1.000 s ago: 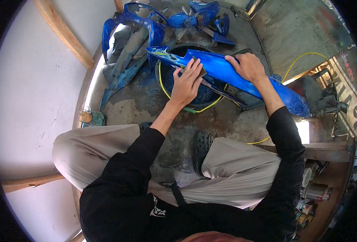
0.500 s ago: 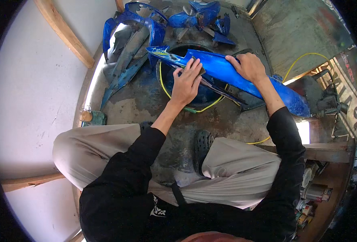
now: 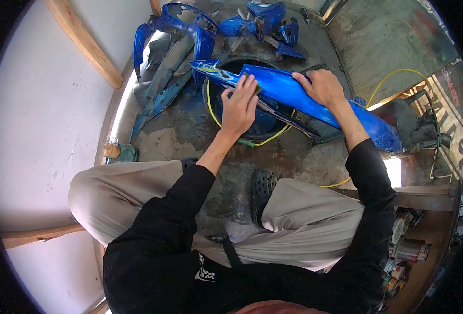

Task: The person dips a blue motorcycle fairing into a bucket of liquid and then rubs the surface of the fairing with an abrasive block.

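Observation:
A long blue plastic body panel [image 3: 286, 93], like a motorcycle side fairing, lies slantwise over a round dark tub [image 3: 263, 121]. Its left tip is scuffed, with pale and yellowish patches. My right hand [image 3: 324, 90] grips the panel's upper edge, thumb on the face and fingers folded over the far side. Near the panel's left part, my left hand [image 3: 238, 109] presses a small dark olive piece of sandpaper [image 3: 258, 90] against the surface. The sandpaper is mostly covered by the fingers, so its full shape is hidden.
Other blue body panels [image 3: 204, 42] lie on the floor beyond the tub, with more blue parts [image 3: 252, 23] beside them. A yellow hose [image 3: 211, 109] curves around the tub. A green jar [image 3: 129, 153] stands by the left wall; cans [image 3: 410, 249] fill a shelf at right.
My left hand has slid slightly left along the panel with the sandpaper. My right hand and the panel stay about where they were.

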A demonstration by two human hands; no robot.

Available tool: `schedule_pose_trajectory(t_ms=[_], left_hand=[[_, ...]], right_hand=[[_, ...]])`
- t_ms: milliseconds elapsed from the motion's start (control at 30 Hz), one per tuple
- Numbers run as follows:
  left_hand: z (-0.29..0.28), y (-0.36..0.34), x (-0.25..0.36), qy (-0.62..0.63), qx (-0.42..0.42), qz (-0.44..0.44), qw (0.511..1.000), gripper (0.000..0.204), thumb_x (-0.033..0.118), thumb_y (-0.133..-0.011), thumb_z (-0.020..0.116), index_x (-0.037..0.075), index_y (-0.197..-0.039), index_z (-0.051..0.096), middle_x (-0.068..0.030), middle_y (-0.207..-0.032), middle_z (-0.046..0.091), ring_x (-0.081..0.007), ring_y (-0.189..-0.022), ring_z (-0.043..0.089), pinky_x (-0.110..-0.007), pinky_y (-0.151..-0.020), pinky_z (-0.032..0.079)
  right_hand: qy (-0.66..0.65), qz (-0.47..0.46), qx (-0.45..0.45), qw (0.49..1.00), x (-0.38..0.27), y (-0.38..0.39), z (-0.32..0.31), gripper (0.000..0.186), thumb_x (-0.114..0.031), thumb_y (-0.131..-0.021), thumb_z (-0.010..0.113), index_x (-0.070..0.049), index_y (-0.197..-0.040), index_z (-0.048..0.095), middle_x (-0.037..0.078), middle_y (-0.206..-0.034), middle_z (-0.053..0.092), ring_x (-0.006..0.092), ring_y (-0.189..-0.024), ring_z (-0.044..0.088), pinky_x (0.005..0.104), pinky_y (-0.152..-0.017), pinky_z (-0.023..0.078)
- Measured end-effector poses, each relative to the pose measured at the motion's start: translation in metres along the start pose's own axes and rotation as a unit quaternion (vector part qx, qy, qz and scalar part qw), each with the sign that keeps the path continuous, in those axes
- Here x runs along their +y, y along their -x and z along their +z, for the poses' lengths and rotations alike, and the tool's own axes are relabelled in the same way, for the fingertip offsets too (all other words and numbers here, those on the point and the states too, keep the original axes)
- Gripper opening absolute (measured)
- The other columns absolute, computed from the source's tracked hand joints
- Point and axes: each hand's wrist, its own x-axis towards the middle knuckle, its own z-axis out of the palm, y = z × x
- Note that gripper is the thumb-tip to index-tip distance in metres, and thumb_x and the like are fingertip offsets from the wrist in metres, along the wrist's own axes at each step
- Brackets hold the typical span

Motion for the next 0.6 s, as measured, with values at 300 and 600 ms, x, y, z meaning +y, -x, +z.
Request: schedule_pose_trajectory(t_ms=[300, 600], left_hand=[[-0.001, -0.003, -0.005, -0.025, 0.046, -0.050, 0.997, 0.040, 0.017, -0.105, 0.057, 0.003, -0.143, 0.063, -0.0130, -0.155, 0.058, -0.0268, -0.149, 0.048, -0.049, -0.113, 0.028], [-0.002, -0.002, -0.002, 0.022, 0.014, -0.003, 1.000, 0.040, 0.015, -0.103, 0.059, 0.005, -0.141, 0.064, -0.0133, -0.152, 0.061, -0.0274, -0.148, 0.049, -0.049, -0.112, 0.028]], right_hand=[[-0.007, -0.007, 0.003, 1.000, -0.001, -0.002, 0.002, 0.075, -0.065, -0.103, 0.051, 0.000, -0.075, 0.075, 0.029, -0.084, 0.072, 0.0490, -0.085, 0.071, 0.0571, -0.079, 0.057], [-0.007, -0.014, 0.024, 1.000, -0.001, 0.000, 0.000, 0.074, -0.064, -0.103, 0.052, -0.001, -0.073, 0.075, 0.028, -0.081, 0.071, 0.0486, -0.083, 0.071, 0.0571, -0.078, 0.056]])
